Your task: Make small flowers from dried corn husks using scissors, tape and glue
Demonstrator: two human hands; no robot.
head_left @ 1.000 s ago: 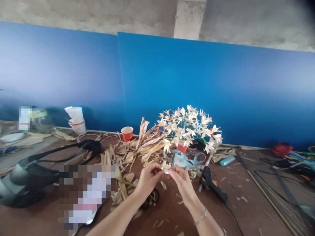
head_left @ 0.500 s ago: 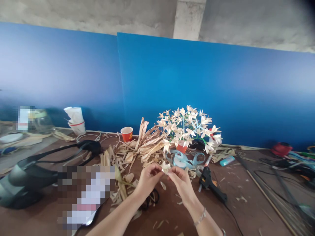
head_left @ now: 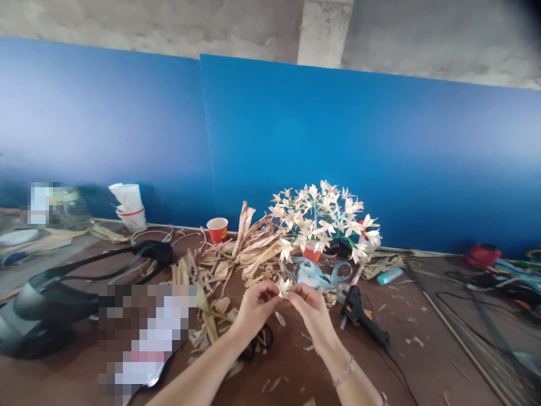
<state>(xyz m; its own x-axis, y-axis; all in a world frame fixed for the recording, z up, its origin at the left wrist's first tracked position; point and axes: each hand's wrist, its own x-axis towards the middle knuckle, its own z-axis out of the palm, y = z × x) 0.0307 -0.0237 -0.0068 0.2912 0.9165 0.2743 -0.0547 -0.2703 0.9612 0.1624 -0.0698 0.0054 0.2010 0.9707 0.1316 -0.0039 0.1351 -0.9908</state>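
Note:
Between my two hands is a small cream husk flower (head_left: 283,286), its pointed petals facing up. My left hand (head_left: 258,300) pinches it from the left, and my right hand (head_left: 307,303) has its fingers closed on the other side. Behind them stands a bunch of similar cream flowers (head_left: 310,223) on green and pale blue stems, in a red paper cup (head_left: 311,254). A coil of light blue ribbon (head_left: 310,275) lies just beyond my fingertips. To the right of my right hand rests a black glue gun (head_left: 362,318) with its cord.
Dried husks (head_left: 257,242) are heaped behind my left hand. Farther back are a red paper cup (head_left: 217,231) and a white cup (head_left: 132,217). Black straps and a grey device (head_left: 40,313) lie at left. Black scissor handles (head_left: 264,341) show under my left wrist. Cables lie at right.
The flower has turned slightly between my fingers, and its petals show more upright now. Both hands stay in nearly the same place.

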